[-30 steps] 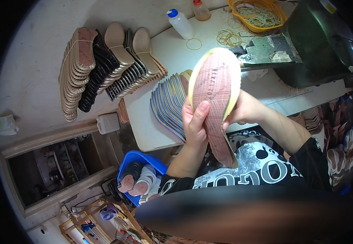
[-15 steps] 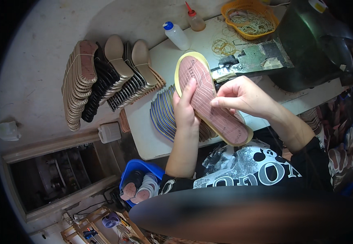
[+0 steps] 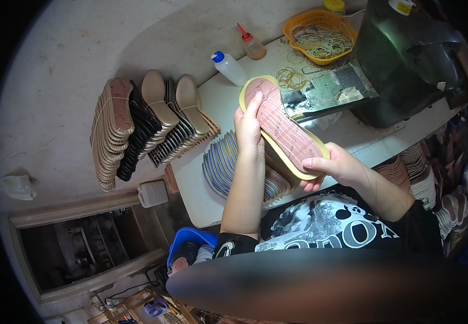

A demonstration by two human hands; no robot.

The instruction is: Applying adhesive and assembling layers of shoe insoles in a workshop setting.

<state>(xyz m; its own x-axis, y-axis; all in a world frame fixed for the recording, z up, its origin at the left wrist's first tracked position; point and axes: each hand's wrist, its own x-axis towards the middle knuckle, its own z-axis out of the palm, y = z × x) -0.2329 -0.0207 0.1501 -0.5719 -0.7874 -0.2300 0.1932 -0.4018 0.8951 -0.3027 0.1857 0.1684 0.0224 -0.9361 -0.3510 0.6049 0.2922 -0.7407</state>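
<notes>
A shoe sole (image 3: 285,129) with a reddish-brown face and a yellow rim is held flat above the white table (image 3: 201,183). My left hand (image 3: 249,127) lies along its left edge, fingers stretched toward the toe end. At the heel end my right hand (image 3: 335,166) grips the rim, thumb on top. Under the sole, a fanned stack of blue-edged insoles (image 3: 224,162) rests on the table.
Bundles of tan and black soles (image 3: 142,127) lean on the floor to the left. Two squeeze bottles (image 3: 228,67), loose rubber bands and an orange basket of bands (image 3: 320,38) stand at the back. A dark machine (image 3: 406,59) fills the right. A blue bin (image 3: 188,251) sits below.
The sole has swung from upright down to nearly flat over the table. My right hand slid from the middle of the sole to its heel end; the left hand moved toward the toe.
</notes>
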